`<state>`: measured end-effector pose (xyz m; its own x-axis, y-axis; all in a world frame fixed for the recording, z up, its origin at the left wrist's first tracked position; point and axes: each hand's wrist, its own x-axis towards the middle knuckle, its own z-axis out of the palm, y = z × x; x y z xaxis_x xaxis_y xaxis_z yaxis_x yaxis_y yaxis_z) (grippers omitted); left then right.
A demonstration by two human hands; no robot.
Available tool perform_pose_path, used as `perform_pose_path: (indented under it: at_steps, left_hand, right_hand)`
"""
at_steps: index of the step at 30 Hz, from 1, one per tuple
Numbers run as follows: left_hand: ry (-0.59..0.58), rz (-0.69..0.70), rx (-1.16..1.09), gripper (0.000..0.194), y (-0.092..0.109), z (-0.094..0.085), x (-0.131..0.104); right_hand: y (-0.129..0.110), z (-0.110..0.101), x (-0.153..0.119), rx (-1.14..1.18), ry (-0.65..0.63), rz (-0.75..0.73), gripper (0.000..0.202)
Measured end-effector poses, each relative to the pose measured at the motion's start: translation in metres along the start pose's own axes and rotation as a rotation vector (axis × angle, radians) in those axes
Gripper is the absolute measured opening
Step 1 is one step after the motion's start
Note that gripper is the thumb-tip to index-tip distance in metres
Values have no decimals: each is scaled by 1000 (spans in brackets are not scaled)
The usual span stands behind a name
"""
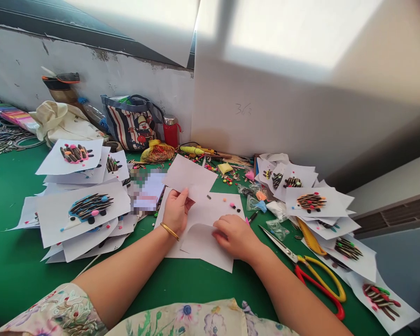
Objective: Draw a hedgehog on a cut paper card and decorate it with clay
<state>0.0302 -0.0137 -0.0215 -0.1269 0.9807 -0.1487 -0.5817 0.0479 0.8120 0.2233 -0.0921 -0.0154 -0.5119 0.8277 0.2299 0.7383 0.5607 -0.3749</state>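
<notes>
White sheet (pixel 189 170), blank, sits over the middle of the green surface (pixel 182 282), its near end pinched between the thumb and fingers of your left hand (pixel 176 212). Your right hand (pixel 236 238) has its fingers bent and narrow at the side of a nearer sheet (pixel 208 245), whose far edge curls; whether they close on that paper, you cannot tell from this view. Beneath both spreads a base sheet (pixel 215 207), with a pink ball (pixel 232 204) and a black ball (pixel 238 210) near its right end.

Keep your left pinch light, so the paper takes no crease. Feel for a single layer with your right fingertips, since thin sheets probably cling together. Move each one level, clear of the balls, which could easily roll. Mind your right forearm near the scissors (pixel 297 259), and keep your elbows off the left stack (pixel 49 219) and right stack (pixel 331 205) of decorated sheets.
</notes>
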Motion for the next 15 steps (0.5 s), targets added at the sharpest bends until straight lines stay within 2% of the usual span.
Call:
perform_pose_path:
  at_steps: [2,5,8,11,15]
  left_hand:
    - [-8,-16,-1,37,1,2,-3]
    - [-90,-32,36,40,1,4,-11]
    - [-245,-12,135,38,1,6,-21]
    - [-376,-11,299,36,1,6,-31]
    - [-410,-37,451,31,3,6,-34]
  right_hand:
    - [1,1,1,-28,28,14,24]
    - [9,-1,1,70,180,103,33]
    - [16,-3,-1,293,346,262,33]
    - [18,-3,-3,569,427,435,33]
    - [19,-1,-2,810,534,530,33]
